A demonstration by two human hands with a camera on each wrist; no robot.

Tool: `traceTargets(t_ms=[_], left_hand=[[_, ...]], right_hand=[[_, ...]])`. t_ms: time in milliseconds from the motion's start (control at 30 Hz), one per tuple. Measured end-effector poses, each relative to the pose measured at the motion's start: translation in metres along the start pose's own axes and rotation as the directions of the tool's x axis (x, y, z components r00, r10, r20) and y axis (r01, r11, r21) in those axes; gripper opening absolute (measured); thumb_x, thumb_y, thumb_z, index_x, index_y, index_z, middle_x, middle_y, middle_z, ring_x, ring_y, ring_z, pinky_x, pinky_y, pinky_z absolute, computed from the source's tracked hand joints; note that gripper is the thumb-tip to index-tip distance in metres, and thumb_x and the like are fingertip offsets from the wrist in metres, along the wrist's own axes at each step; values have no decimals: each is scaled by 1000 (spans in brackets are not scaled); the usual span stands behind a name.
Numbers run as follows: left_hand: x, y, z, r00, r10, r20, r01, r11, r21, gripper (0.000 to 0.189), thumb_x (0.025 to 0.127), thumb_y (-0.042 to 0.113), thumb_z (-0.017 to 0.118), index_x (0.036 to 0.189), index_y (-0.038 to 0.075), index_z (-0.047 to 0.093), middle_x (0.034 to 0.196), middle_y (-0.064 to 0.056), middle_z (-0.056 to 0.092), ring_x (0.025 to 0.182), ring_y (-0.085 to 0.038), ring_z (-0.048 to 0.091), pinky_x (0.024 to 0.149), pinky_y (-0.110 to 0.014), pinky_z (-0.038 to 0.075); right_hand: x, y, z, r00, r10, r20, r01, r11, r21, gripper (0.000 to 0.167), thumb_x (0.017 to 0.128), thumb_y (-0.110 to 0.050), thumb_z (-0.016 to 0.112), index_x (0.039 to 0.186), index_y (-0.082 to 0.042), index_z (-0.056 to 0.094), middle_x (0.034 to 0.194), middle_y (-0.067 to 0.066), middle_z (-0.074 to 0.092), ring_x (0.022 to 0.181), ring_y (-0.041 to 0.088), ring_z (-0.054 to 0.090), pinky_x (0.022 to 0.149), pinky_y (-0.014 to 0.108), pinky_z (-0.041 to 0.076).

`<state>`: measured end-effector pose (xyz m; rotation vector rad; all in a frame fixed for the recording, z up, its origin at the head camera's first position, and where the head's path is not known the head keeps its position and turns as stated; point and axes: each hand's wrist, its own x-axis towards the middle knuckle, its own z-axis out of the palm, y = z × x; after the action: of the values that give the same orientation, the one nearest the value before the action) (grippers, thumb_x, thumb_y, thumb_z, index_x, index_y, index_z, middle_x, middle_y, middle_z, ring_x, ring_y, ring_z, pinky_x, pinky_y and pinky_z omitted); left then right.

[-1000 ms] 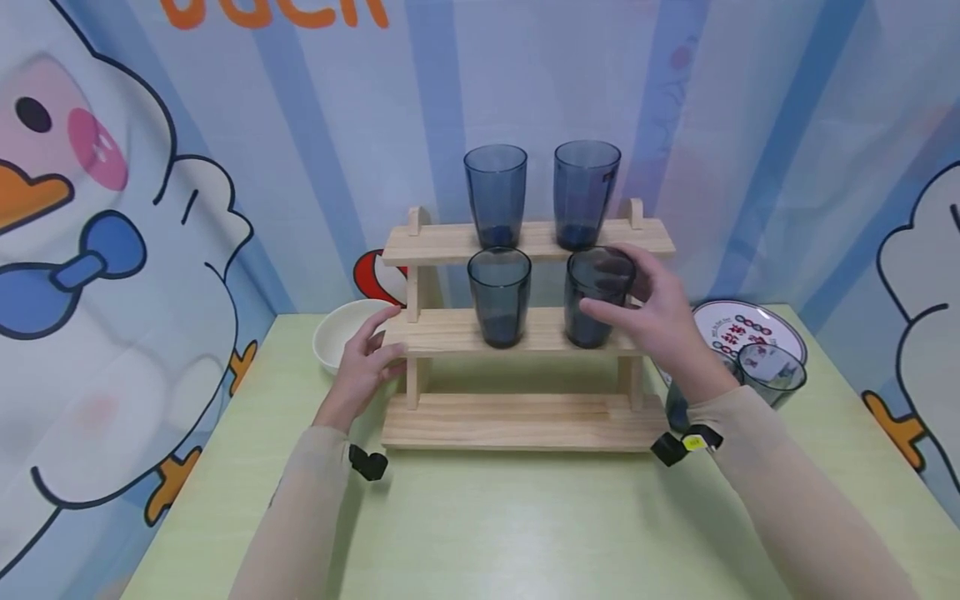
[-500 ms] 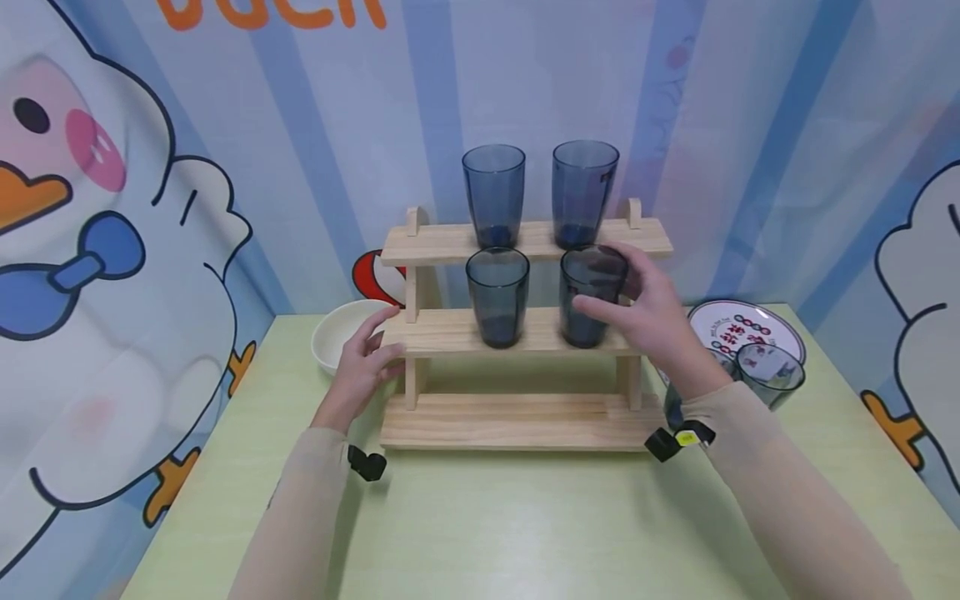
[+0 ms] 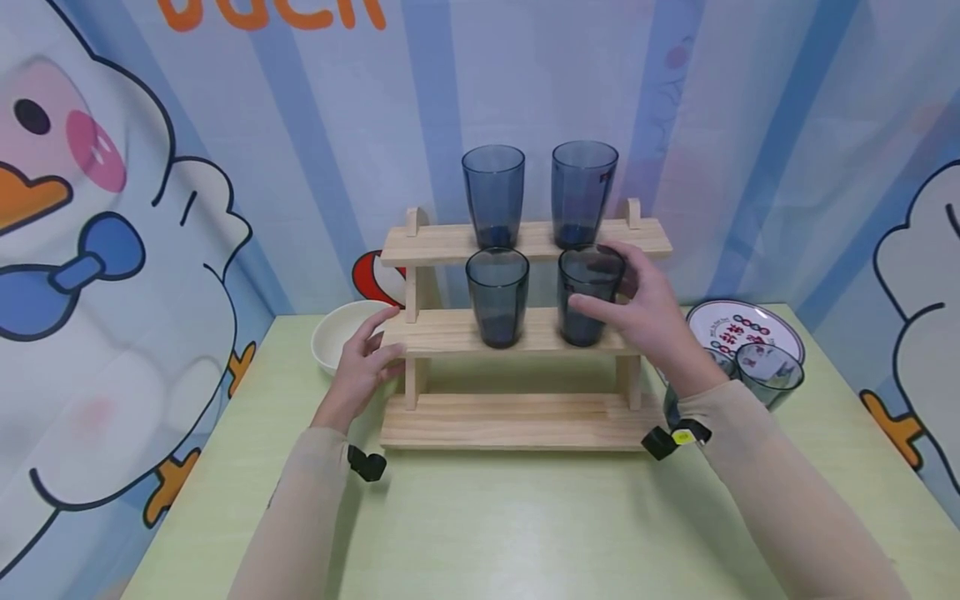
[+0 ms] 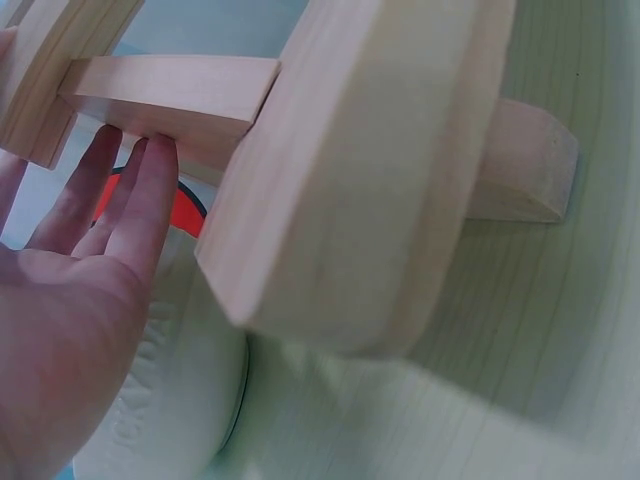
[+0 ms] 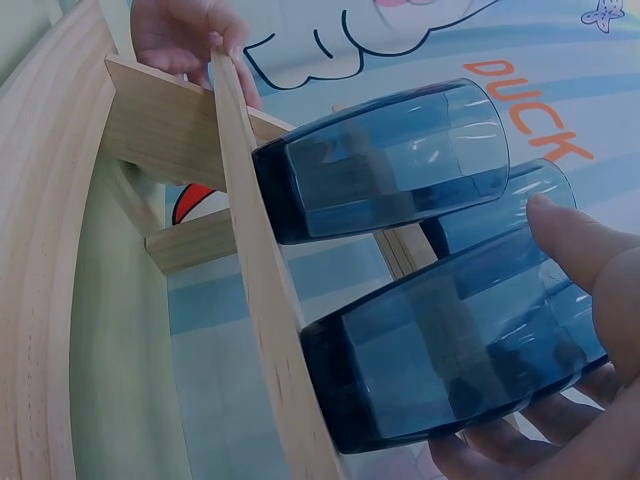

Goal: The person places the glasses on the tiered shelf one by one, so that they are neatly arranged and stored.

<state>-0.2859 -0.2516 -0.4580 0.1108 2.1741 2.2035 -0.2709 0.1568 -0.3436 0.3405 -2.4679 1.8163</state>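
Observation:
A three-tier wooden shelf rack stands on the table. My left hand grips the left end of its middle shelf. In the left wrist view, fingers reach below that shelf and touch the upright. My right hand holds a dark blue-grey glass tumbler, thumb in front and fingers curled round its far side. The tumbler stands upright on the middle shelf, its base against the board in the right wrist view. A matching tumbler stands to its left, apart from it.
Two similar tumblers, one left and one right, stand on the top shelf. On the table at right are more tumblers and a patterned plate. A white bowl sits behind my left hand. A printed cloth hangs behind.
My right hand has shifted the held tumbler slightly left along the middle shelf, toward the matching one. The left hand keeps its place on the rack.

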Motion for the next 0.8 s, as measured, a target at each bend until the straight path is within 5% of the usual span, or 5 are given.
traceTargets(t_ms=[800], left_hand=[[0, 0, -1, 1000, -1, 2, 1, 1000, 18, 68, 101, 9, 65, 163, 19, 39, 156, -20, 46, 131, -36, 54, 108, -55, 50]], right_hand=[[-3, 1, -1, 1000, -8, 6, 8, 999, -54, 91, 91, -37, 84, 164, -21, 32, 154, 11, 46, 142, 35, 47, 116, 56, 41]])
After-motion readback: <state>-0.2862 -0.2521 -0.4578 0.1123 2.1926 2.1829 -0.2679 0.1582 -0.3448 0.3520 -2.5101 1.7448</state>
